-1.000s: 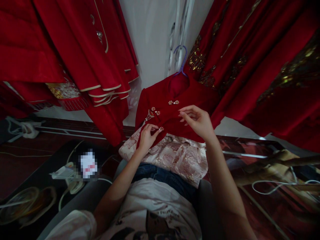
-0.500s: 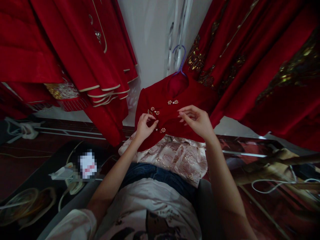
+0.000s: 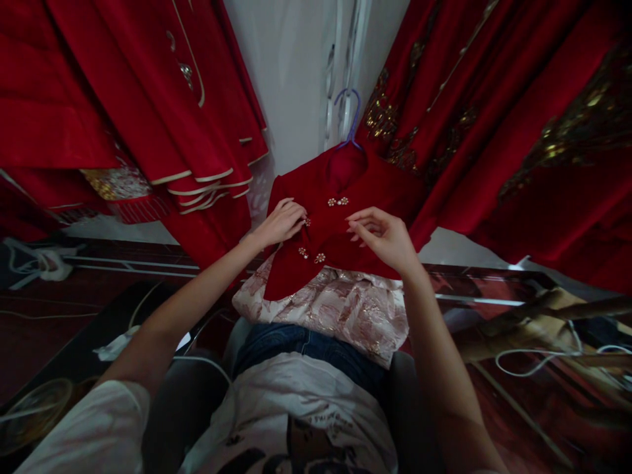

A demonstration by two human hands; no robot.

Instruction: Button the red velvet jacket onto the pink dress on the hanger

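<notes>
Left hand (image 3: 282,220): fingers bent close at the flower clasp (image 3: 307,222), mid-frame, grip unclear; it is the nearer hand. Right hand (image 3: 385,237): fingers narrowly curled, right of that clasp; cannot tell if holding anything. Red jacket (image 3: 328,234) lies beneath both, centre frame, neck-to-hem axis running up-frame toward the purple hanger (image 3: 351,136).

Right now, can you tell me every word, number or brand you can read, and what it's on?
No words, numbers or brands can be read for certain.
White T-shirt: a small line of lettering on the front, too small and blurred to read.
Dark print below that line: I can't tell whether it has letters in it.
Red top on the hanger: I see no writing, just flower-shaped fastenings.
</notes>
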